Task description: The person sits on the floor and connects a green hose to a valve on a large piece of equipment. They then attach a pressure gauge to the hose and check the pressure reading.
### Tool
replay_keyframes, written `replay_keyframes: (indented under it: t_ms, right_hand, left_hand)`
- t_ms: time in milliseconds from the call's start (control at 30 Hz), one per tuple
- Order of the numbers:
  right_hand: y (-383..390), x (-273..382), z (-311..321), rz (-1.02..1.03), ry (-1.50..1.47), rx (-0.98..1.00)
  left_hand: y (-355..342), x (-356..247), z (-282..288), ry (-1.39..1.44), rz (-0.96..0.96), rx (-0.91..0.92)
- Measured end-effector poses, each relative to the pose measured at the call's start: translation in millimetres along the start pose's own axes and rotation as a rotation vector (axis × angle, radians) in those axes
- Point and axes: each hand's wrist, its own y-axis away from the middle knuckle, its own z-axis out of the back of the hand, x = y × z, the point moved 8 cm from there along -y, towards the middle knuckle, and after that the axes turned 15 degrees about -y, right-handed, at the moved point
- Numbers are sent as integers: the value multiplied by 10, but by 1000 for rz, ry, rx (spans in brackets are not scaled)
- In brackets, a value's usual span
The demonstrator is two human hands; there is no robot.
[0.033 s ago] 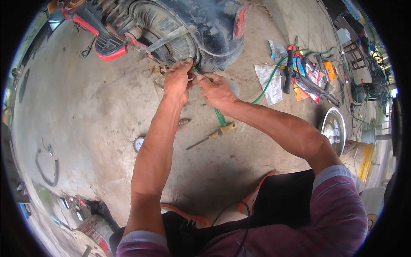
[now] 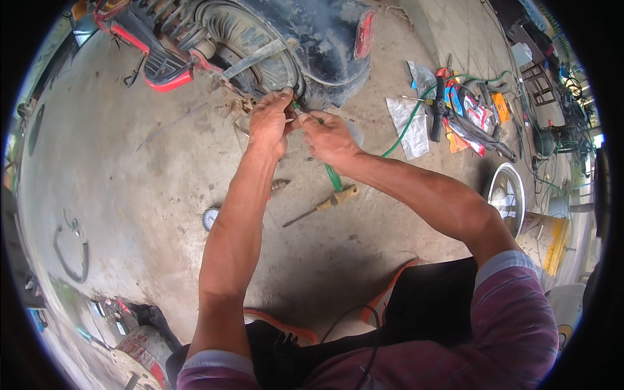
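Note:
Both my hands meet in front of a dusty wheel (image 2: 218,29) of a scooter or motorcycle. Bent and pressed together, the fingers of my left hand (image 2: 268,121) are at the wheel's lower rim; whatever they pinch is hidden. My right hand (image 2: 330,139) is closed round a green hose (image 2: 333,177), which hangs in a loop below the palm and runs off to the right. A bit of green shows between the two hands. On the floor beneath lie a yellow-handled screwdriver (image 2: 337,197), a small metal fitting (image 2: 280,184) and a round dial gauge (image 2: 210,218), partly behind my left forearm.
Tools, packets and a black rubber tube lie heaped at the right (image 2: 465,114). A shiny metal basin (image 2: 507,198) stands near my right elbow, a yellow container (image 2: 556,244) beyond it. A curved dark hose (image 2: 68,266) rests on the left floor. My shoes are close below.

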Motion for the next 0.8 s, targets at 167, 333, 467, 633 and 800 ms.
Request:
replay_keyframes:
  t_ms: [167,333,467,633,800]
  right_hand:
    - [-3,-36,2,-49,-95,-22]
    - [89,9,-37,-78,-194,-164]
    - [85,12,-76,-92,-204,-167]
    - [101,-1,-94,-100,-230,-174]
    - [33,-61,-98,-112,-269,-143]
  left_hand:
    - [-12,19,-13,39,27,23]
    - [-16,43,-23,71,42,9]
    - [-48,56,-7,87,17,27]
    - [-60,93,-38,151,0,31]
    - [-32,37,-23,149,-51,32]
